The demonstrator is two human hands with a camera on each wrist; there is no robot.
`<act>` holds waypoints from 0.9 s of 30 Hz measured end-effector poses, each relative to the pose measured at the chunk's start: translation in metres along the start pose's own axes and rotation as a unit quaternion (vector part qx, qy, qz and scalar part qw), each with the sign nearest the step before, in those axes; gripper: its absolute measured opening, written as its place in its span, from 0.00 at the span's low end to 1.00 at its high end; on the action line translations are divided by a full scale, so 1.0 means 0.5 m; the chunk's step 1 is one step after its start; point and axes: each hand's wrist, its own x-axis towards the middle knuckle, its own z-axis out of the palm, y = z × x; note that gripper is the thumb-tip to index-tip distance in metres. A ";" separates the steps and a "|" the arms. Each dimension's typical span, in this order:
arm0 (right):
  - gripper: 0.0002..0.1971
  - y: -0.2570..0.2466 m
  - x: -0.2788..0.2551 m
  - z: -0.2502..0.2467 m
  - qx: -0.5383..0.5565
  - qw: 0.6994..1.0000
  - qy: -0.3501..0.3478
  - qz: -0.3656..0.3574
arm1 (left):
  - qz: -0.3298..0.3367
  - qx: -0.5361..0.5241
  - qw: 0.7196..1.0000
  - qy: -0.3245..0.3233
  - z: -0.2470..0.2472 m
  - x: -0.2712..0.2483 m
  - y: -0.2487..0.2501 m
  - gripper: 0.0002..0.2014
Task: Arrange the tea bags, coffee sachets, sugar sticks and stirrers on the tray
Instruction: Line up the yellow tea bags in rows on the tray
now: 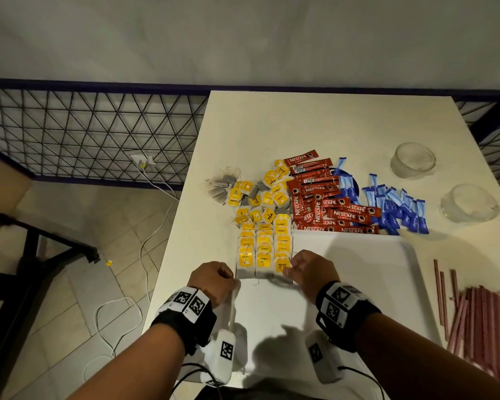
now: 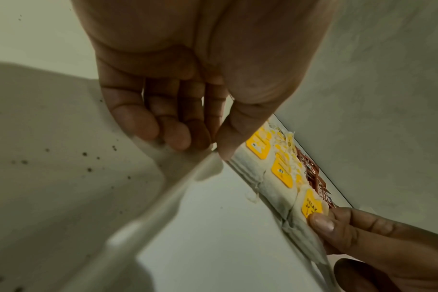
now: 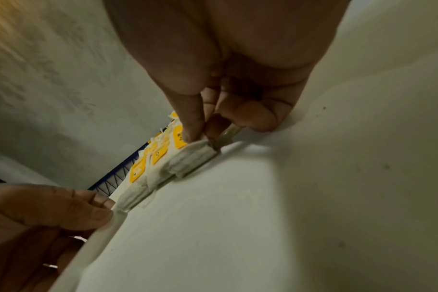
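Note:
A white tray [image 1: 344, 284] lies on the table in front of me. Tea bags with yellow tags [image 1: 264, 249] lie in three neat rows along its left part. My left hand [image 1: 231, 280] grips the tray's left rim [image 2: 188, 173] beside the nearest tea bags, thumb inside and fingers curled outside. My right hand [image 1: 287, 269] pinches the nearest tea bag of the right row [image 3: 188, 156] between thumb and forefinger, and its thumb [image 2: 321, 223] lies on the yellow "RELAX" tag. Behind the tray lie loose tea bags [image 1: 260, 192], red coffee sachets [image 1: 324, 203] and blue sugar sticks [image 1: 396, 209]. Brown stirrers [image 1: 488, 321] lie to the right.
Two glass bowls [image 1: 413, 160] [image 1: 468, 203] stand upside down at the table's far right. The table's left edge [image 1: 173, 226] runs close to my left hand. Below it are a tiled floor, white cables [image 1: 145, 255] and a dark frame.

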 end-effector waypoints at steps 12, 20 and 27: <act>0.14 0.005 -0.004 -0.008 -0.083 0.985 -0.023 -0.150 | 0.002 -0.006 1.000 0.009 -0.001 -0.005 0.003 0.08; 0.16 0.006 0.006 0.001 -0.125 0.978 -0.040 -0.160 | 0.056 0.064 0.996 0.011 -0.002 -0.014 0.008 0.16; 0.15 0.014 -0.010 0.003 -0.128 0.980 -0.032 -0.151 | 0.072 0.055 0.996 0.001 0.000 -0.027 0.006 0.18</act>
